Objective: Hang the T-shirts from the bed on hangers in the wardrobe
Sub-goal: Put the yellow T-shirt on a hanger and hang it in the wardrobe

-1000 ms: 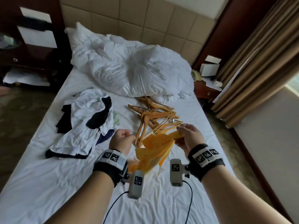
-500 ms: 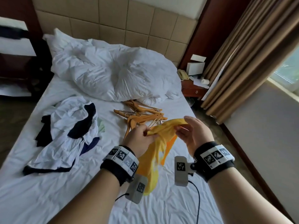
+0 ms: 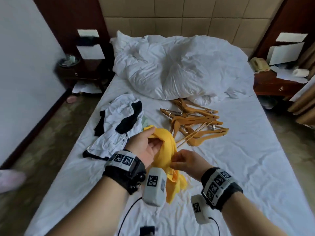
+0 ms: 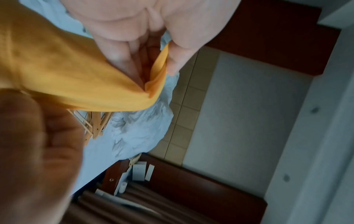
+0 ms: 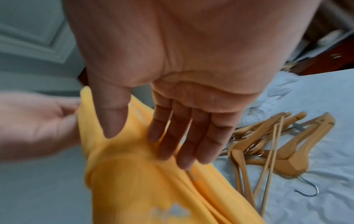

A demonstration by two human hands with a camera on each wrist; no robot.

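Both hands are up over the bed point(image 3: 230, 167) working a yellow T-shirt point(image 3: 167, 150). The left hand point(image 3: 144, 147) pinches an edge of it between thumb and fingers point(image 4: 122, 60). The right hand point(image 3: 187, 160) looks to be nipping the fabric in the head view, but its wrist view shows fingers point(image 5: 184, 136) nearly straight against the cloth, so can't tell the grip. More T-shirts point(image 3: 119, 123) lie piled on the sheet, wooden hangers point(image 3: 192, 123) heaped beside them. Shirt's lower part is hidden behind the wrist cameras.
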